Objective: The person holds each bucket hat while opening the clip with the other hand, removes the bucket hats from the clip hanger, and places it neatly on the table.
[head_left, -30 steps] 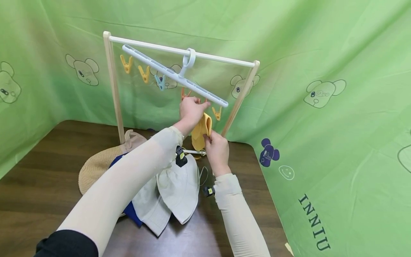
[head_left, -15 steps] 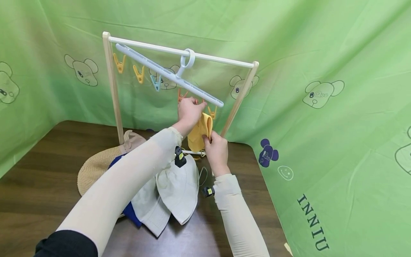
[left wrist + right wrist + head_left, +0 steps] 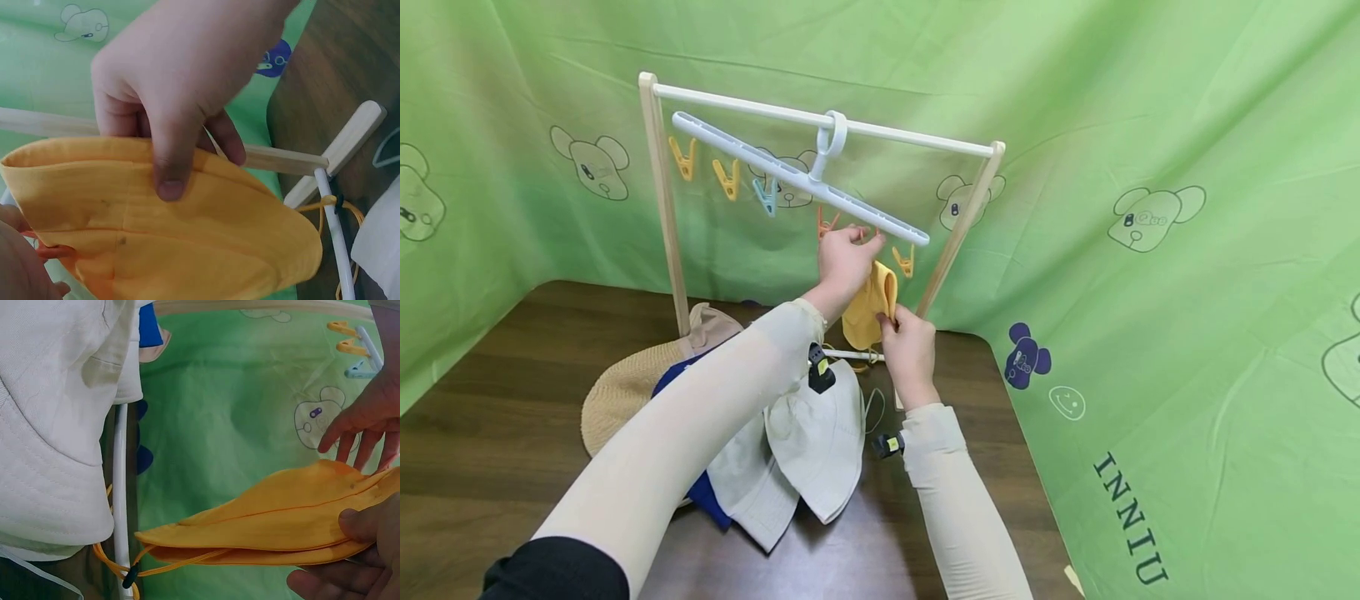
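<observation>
A folded yellow fabric hat [image 3: 865,315] hangs below the right half of a pale blue clip hanger [image 3: 760,161]. My left hand [image 3: 844,260] pinches a red clothespin [image 3: 56,251] right at the hat's edge. My right hand [image 3: 912,352] holds the hat lower down, thumb on one side and fingers on the other, as the left wrist view also shows. In the right wrist view, a yellow cord [image 3: 187,564] with a black toggle [image 3: 130,575] trails from the hat. Another orange-red clothespin [image 3: 826,223] hangs beside my left hand.
The hanger hooks over the white rail [image 3: 737,104] of a wooden-legged rack. Yellow clothespins [image 3: 727,179] and a blue clothespin [image 3: 765,197] dangle from it. White hats [image 3: 820,442], a straw hat [image 3: 625,392] and blue cloth [image 3: 706,500] lie on the dark table [image 3: 490,433].
The hanger has swung slightly left, then partly back, its clothespins swaying with it. The hat shifts a little while both hands keep their hold.
</observation>
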A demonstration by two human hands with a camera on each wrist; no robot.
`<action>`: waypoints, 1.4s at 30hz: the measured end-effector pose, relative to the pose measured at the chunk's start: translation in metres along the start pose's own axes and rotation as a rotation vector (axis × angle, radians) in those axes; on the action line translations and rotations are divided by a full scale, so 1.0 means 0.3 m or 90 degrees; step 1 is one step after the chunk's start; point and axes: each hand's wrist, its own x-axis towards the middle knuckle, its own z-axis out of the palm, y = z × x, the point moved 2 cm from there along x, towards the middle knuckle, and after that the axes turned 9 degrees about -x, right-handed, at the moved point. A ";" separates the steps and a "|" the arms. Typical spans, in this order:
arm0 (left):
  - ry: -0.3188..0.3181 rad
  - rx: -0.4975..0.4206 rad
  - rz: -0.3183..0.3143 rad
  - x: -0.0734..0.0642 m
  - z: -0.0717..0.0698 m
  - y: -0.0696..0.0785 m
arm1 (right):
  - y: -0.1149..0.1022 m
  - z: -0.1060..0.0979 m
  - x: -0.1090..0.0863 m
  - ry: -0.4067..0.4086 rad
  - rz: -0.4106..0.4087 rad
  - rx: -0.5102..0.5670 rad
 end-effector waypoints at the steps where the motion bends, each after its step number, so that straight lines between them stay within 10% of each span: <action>1: 0.001 -0.004 0.002 -0.001 -0.001 -0.002 | 0.000 -0.001 0.001 0.003 0.001 0.003; 42: -0.066 -0.079 -0.013 0.029 -0.003 -0.036 | 0.036 -0.018 -0.041 0.042 -0.017 -0.029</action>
